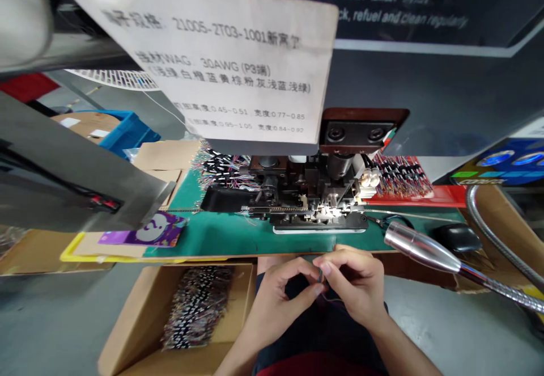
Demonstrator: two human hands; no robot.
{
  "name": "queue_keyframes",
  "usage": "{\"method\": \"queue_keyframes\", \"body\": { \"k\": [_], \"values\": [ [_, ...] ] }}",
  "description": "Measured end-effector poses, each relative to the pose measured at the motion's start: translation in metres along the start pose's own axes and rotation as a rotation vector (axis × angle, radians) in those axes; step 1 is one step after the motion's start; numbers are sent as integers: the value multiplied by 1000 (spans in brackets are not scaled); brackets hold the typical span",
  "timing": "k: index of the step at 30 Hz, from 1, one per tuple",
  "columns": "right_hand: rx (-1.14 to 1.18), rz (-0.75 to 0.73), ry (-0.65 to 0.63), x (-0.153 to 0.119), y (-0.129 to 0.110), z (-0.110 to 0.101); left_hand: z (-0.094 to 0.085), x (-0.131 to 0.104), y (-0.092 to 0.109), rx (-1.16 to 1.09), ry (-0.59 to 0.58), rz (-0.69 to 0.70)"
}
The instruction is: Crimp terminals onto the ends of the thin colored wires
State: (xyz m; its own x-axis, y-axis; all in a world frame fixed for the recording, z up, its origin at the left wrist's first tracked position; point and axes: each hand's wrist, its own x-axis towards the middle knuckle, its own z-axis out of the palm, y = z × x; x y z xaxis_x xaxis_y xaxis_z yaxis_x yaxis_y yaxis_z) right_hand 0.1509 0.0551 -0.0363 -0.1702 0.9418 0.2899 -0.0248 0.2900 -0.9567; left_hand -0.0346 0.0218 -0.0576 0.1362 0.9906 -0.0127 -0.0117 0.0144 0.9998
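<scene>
Thin coloured wires (321, 275) are pinched between the fingertips of both hands, just in front of the table edge and above my lap. My left hand (284, 295) closes on them with thumb and index finger. From the other side, my right hand (355, 282) grips them the same way, its fingertips nearly touching the left ones. Most of the wires' length is hidden by the fingers; a thin purplish strand trails below. Beyond the hands stands a terminal crimping machine (306, 194), with a lit metal crimping area (331, 208).
A cardboard box (140, 313) of wire bundles (198, 305) stands low on the left. More wire bundles (225, 166) lie behind the machine, others (402, 174) on a red tray at right. A lamp (420, 248) on a flexible neck juts in from the right, near scissors (397, 220).
</scene>
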Motion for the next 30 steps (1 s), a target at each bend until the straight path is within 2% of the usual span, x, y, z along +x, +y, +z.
{"method": "queue_keyframes", "body": {
  "k": [4,8,11,15,22,30],
  "values": [
    [-32,-39,0,2,-3,-1,3,7,4,-56,73,51],
    [94,4,-35,3,1,-2,6,11,5,-292,84,-8],
    [130,35,-45,5,4,-1,7,13,1,-383,102,-34],
    [54,50,-38,11,1,0,9,17,-1,-387,129,-37],
    [-17,124,-11,21,0,0,13,32,7,-346,172,-9],
    [-22,173,-18,25,3,-1,17,35,-10,-446,207,-41]
  ]
}}
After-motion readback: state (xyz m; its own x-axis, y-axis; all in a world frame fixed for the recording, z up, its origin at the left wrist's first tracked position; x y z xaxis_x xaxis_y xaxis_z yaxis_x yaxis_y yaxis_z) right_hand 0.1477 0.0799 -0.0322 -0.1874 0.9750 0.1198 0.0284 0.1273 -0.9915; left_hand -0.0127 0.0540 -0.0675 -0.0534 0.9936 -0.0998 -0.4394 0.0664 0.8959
